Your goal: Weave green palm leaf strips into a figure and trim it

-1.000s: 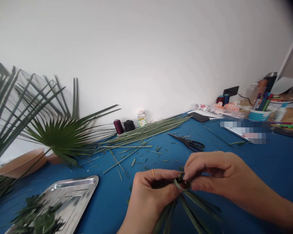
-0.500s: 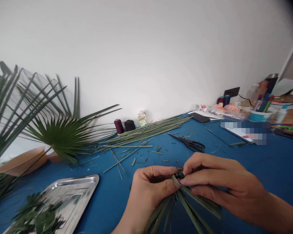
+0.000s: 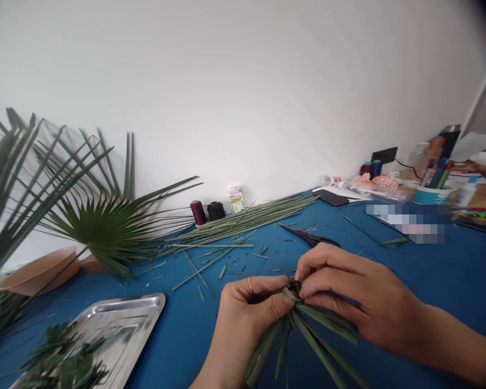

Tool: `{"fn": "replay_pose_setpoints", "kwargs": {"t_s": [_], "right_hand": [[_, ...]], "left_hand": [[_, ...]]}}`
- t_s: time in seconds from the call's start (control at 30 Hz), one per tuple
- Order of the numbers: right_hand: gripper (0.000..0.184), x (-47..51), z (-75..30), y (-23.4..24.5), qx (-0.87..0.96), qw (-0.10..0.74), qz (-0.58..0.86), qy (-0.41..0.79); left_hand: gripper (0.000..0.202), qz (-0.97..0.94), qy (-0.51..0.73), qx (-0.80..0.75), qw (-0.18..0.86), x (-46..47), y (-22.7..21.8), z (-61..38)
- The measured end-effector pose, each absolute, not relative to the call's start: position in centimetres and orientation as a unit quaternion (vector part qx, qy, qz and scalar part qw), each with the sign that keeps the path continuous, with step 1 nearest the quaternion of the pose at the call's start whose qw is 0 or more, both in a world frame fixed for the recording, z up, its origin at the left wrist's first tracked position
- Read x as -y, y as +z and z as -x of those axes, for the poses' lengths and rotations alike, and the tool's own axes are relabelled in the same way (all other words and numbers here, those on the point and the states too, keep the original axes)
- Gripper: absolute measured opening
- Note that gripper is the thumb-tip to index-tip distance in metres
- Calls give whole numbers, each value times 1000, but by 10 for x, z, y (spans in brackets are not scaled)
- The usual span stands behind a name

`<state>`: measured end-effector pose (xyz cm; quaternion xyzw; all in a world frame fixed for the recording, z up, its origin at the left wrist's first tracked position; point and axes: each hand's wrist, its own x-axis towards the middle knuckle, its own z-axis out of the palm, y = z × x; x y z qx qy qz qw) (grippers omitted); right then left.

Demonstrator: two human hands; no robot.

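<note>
My left hand [image 3: 251, 313] and my right hand [image 3: 348, 297] meet over the blue table [image 3: 186, 335], both pinched on a small folded knot of green palm leaf strips [image 3: 294, 289]. The loose strip ends [image 3: 316, 335] fan out downward and toward me from the knot. A gold ring sits on a left finger. Black scissors [image 3: 311, 237] lie just behind my right hand.
A metal tray [image 3: 117, 324] with green leaf pieces [image 3: 65, 362] sits front left. Fan palm leaves [image 3: 97, 221], tan bowls [image 3: 36, 267], a bundle of cut strips [image 3: 243, 219], thread spools [image 3: 206, 210] and a small box line the back. A pen cup [image 3: 431, 192] and papers stand far right.
Both hands have shifted slightly left and kept working the knot; the right fingers now lie flatter over it, and the loose strips spread wider below.
</note>
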<state>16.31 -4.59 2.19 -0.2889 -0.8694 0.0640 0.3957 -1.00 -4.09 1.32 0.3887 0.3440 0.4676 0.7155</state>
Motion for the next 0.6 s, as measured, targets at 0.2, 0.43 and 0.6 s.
{"fn": "replay_pose_setpoints", "kwargs": {"t_s": [0.2,0.43,0.6], "right_hand": [[16,35,-167,20,898,375,230,19],[9,27,-165,31,911,318,257,57],[11,32,-160,36,873,315,314,202]], "left_hand": [[16,-363,481,-325,729,38,12,9],[12,-368,503,-328,710,36,11,9],[11,-373,510,-331,701,35,10,9]]}}
